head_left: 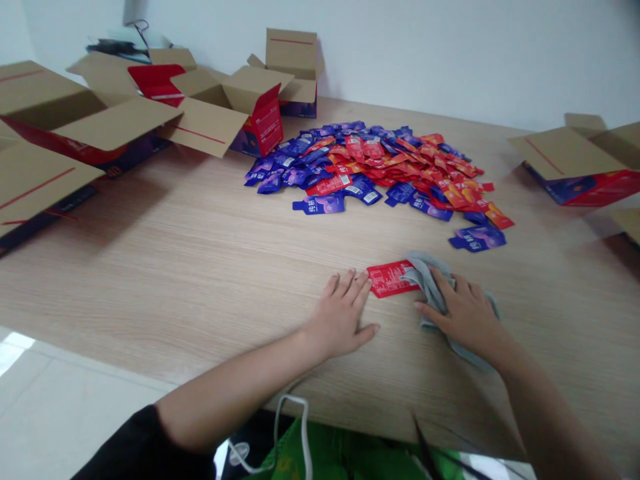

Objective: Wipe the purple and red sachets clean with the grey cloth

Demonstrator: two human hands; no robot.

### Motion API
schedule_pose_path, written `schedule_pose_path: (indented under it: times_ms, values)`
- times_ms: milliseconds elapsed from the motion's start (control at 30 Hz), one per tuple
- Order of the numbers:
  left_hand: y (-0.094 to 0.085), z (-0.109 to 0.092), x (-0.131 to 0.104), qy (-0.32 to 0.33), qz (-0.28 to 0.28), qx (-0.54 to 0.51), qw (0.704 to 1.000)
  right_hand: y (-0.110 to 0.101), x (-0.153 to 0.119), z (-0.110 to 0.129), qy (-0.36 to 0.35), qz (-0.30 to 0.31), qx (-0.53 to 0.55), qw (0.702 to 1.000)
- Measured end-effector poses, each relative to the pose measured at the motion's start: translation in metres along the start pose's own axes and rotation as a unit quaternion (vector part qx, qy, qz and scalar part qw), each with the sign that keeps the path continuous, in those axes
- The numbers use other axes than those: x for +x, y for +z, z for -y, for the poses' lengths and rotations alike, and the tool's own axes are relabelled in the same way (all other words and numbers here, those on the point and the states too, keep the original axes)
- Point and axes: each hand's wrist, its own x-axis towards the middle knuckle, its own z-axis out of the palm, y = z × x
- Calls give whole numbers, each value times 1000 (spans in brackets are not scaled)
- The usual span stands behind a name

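Note:
A red packet (391,279) lies flat on the wooden table (200,267), printed side up. My left hand (343,320) rests palm down with its fingers spread, fingertips at the packet's left end. My right hand (463,313) presses on a grey cloth (430,283), which covers the packet's right end; its fingers bend over the cloth. Farther back is a wide heap of red packets (380,160) and purple packets (300,175). A single purple packet (479,238) lies at the heap's near right edge.
Open cardboard boxes (115,123) stand at the left, with another box (295,73) against the wall at the back. One more open box (585,160) is at the right. A white cord (306,433) hangs below the table's front edge.

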Motion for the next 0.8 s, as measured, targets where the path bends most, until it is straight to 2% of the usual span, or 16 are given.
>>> schedule_pose_path:
  times_ms: [33,100,200,300,400,467,533,567,667,733,800]
  values:
    - [-1,0,0,0,2,-1,1000,3,2,2,10,2,-21,1000]
    - [-1,-1,0,-2,6,-2,1000,5,6,6,12,-34,-35,999]
    - [-1,-1,0,-8,7,-1,1000,13,11,9,-44,-77,-11,996]
    - [0,-2,0,-8,4,1,1000,23,15,-3,-95,-82,53,991]
    - [-1,-2,1,-8,9,5,1000,14,23,-10,-76,-110,148,980]
    - [-1,-1,2,-7,11,10,1000,0,29,3,-41,-169,188,967]
    - [-2,-1,2,-8,9,13,1000,-11,30,33,-44,-216,175,960]
    - [-3,-2,2,-9,11,16,1000,-13,29,52,-76,-208,141,965]
    - [-5,-3,2,-16,28,23,999,0,23,97,-159,-111,19,981]
    - [-7,-5,3,-19,36,23,999,17,20,101,-155,-83,-25,984]
    - [-8,-7,3,-21,35,21,999,31,19,81,-101,-86,-48,990]
